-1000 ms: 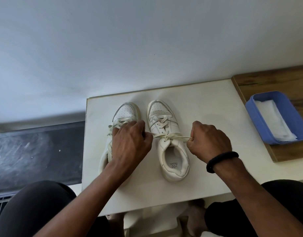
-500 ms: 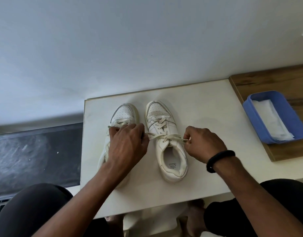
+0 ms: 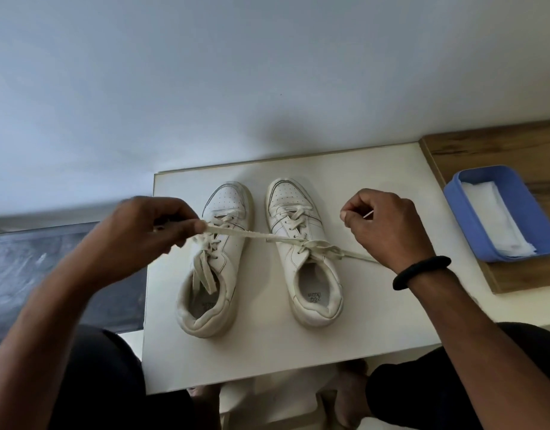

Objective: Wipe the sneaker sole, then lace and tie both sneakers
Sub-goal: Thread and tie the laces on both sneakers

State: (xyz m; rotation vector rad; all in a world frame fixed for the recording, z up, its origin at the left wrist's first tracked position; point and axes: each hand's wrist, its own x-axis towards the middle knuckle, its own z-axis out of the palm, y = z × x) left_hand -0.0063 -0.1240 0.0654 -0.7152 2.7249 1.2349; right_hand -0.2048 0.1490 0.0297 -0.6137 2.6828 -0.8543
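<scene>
plain pale wall (image 3: 205,88); white table (image 3: 376,305) beside a wooden surface (image 3: 500,150).

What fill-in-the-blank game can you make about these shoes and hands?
The left hand and right hand each pinch the right sneaker's ____.
The white wipe lies in a ____ tray.
The right wrist wears a ____ band.
Missing words: lace, blue, black.
</scene>
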